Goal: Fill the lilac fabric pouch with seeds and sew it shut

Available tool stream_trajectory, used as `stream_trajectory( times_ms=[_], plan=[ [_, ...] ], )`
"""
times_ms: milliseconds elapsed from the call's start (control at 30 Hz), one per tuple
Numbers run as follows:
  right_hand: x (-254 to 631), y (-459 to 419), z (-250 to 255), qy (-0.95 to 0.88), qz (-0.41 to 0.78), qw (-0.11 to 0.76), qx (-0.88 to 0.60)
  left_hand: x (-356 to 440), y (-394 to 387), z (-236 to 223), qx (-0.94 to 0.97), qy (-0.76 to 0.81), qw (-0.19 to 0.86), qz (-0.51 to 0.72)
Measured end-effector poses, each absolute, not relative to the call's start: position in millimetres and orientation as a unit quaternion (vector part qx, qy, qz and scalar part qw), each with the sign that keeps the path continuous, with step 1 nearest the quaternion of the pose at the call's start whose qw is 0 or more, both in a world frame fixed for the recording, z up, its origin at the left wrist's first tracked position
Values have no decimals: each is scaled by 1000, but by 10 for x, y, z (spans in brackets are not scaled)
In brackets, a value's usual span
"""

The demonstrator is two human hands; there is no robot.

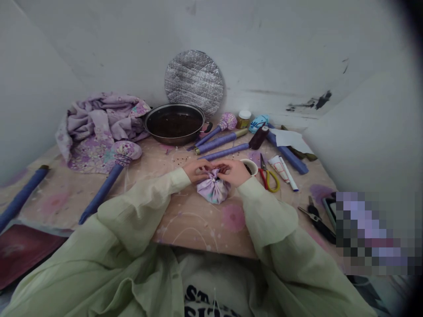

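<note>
My left hand (197, 171) and my right hand (233, 171) meet above a lilac floral fabric bundle (213, 189), both pinching its gathered neck. The fingers hide the tied or twisted part. A small white cup (249, 167) stands just beyond my right hand. Yellow-handled scissors (269, 179) lie to its right. Left of my left hand, a blue rod with a floral cloth-covered head (114, 176) rests on the wooden board (194, 229).
A dark pan of brown liquid (174, 124) stands at the back, before a round quilted silver pad (194, 82). A crumpled floral cloth (99, 132) lies left. Several wrapped blue rods lie around the board. Black-handled pliers (317, 224) lie right. White walls enclose the board.
</note>
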State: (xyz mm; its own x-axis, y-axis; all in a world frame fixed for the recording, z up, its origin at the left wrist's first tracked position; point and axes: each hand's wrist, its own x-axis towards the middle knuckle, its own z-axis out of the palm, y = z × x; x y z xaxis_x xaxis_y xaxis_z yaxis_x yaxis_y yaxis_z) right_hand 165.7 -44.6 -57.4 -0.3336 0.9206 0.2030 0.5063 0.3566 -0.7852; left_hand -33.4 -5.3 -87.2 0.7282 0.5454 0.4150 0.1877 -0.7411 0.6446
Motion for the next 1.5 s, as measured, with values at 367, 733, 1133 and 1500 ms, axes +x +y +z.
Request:
stream_trajectory(
  times_ms=[367, 733, 1133, 1500],
  plan=[
    [1739, -499, -713, -672, 367, 438, -472, -291, -13, -904, 925, 161, 210, 272],
    [1806, -644, -698, -713, 273, 372, -527, -272, -55, -850, 901, 219, 228, 297],
    [1700, -649, -736, -707, 260, 399, -524, -38, -185, -749, 872, 325, 234, 281],
    [1759, -582, -721, -683, 306, 462, -475, 54, -244, -636, 874, 352, 154, 296]
  ],
)
